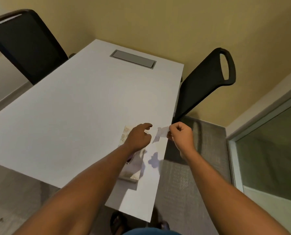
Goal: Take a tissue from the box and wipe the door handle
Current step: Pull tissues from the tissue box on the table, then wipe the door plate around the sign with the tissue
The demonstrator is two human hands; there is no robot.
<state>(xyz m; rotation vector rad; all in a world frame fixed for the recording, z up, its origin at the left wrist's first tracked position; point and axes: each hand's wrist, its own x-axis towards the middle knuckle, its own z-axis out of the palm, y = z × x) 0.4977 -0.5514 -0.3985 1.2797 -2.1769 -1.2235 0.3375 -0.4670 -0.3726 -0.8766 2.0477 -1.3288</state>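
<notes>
Fingers (171, 133) round one tissue (160, 134)

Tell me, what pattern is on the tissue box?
A pale cream floral or paisley print on the tissue box, clearest in the head view.

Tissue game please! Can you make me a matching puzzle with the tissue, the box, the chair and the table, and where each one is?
Things:
1. tissue
2. tissue box
3. black chair
4. white table

Places:
A. under the left hand
B. beside the table's right edge
C. pinched in the right hand
D. holding up the box

Pairs: 1-C, 2-A, 3-B, 4-D
</notes>
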